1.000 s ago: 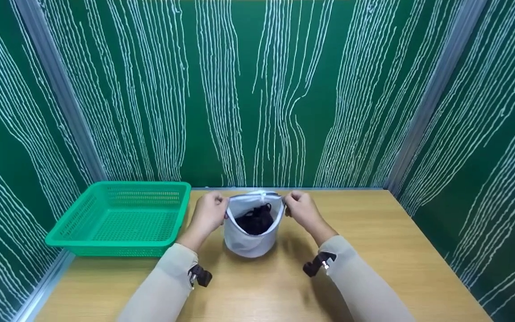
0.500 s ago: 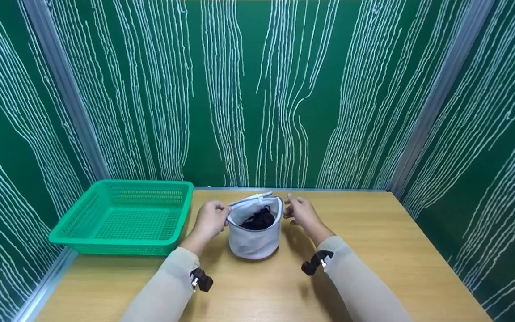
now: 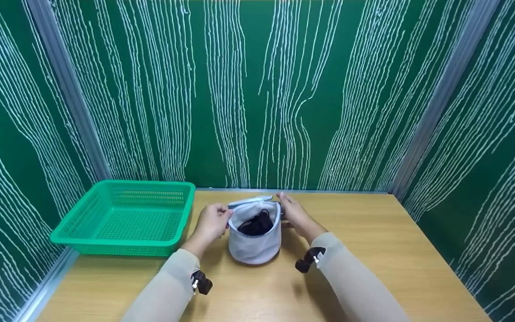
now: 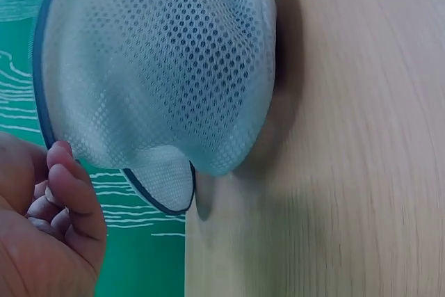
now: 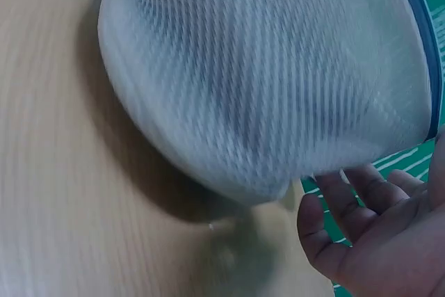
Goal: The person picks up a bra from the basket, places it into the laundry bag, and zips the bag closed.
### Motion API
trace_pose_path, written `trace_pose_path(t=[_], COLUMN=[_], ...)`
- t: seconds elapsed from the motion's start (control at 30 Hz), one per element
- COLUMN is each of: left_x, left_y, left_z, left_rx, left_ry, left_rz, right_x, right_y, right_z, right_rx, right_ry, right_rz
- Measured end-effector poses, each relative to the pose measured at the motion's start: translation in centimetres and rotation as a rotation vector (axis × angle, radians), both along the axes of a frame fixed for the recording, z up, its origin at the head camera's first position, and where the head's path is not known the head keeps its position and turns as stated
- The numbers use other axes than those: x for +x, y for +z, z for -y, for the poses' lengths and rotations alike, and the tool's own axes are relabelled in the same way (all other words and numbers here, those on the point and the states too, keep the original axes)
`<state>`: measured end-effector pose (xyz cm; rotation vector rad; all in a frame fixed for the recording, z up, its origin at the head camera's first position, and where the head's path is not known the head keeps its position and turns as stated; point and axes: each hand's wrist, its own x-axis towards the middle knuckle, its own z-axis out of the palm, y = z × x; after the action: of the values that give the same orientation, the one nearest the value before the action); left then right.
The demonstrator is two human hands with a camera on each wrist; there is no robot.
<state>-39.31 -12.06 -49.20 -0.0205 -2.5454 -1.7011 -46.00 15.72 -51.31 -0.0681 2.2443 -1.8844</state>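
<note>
Upright on the bench [image 3: 373, 250], near the back edge and to the right of the green basket [image 3: 114, 243]: a white mesh bag [image 3: 254, 248], mouth open, with a dark bundle [image 3: 257, 224] inside, not clear of what kind. Probably light and soft, easily dented, hardly fragile; little slipping to be expected, because of the rough weave. Best to take hold at the dark-edged rim [image 4: 39, 67], likely firmer than the wall [image 5: 243, 67], on two opposite sides, in order not to let the mouth fold. At the rim's left side, the left hand [image 3: 212, 222], with fingertips pinched on the edging. At the right side, the right hand [image 3: 297, 215], fingers apart and clamped on nothing, close beside the outer wall; impossible to tell whether touching, with some tips hidden behind the mesh.
</note>
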Motion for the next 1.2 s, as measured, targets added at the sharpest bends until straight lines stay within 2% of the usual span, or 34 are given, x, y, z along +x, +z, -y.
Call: trace_pose_path(t=[0.13,0.37,0.5,0.63,0.8,0.93,1.1,1.2], left_x=[-0.2,-0.4,-0.4,-0.3,-0.1,-0.1,-0.1,-0.2], left_y=[-0.2,-0.4,-0.5,-0.5,-0.4,-0.4,-0.5,-0.6], left_z=[0.1,0.1,0.1,0.2,0.2,0.1,0.2,0.3], left_rx=[-0.009,-0.027,-0.039,-0.038,-0.033,-0.041,-0.054,-0.049], left_ry=[0.003,-0.007,-0.010,-0.002,0.014,0.015,0.030,0.034], left_rz=[0.013,0.025,0.036,0.023,0.013,0.021,0.045,0.058], right_x=[0.2,0.0,0.1,0.1,-0.1,0.0,0.0,0.0], right_y=[-0.2,-0.6,-0.8,-1.0,-1.0,-0.5,0.0,0.3], right_z=[0.1,0.3,0.3,0.3,0.2,0.2,0.5,0.7], right_rx=[0.045,0.038,0.012,-0.045,-0.099,-0.126,-0.104,-0.075], right_ry=[0.007,0.051,0.121,0.134,0.085,0.001,-0.121,-0.167], right_rz=[-0.011,-0.022,-0.012,0.008,0.020,0.017,-0.010,-0.051])
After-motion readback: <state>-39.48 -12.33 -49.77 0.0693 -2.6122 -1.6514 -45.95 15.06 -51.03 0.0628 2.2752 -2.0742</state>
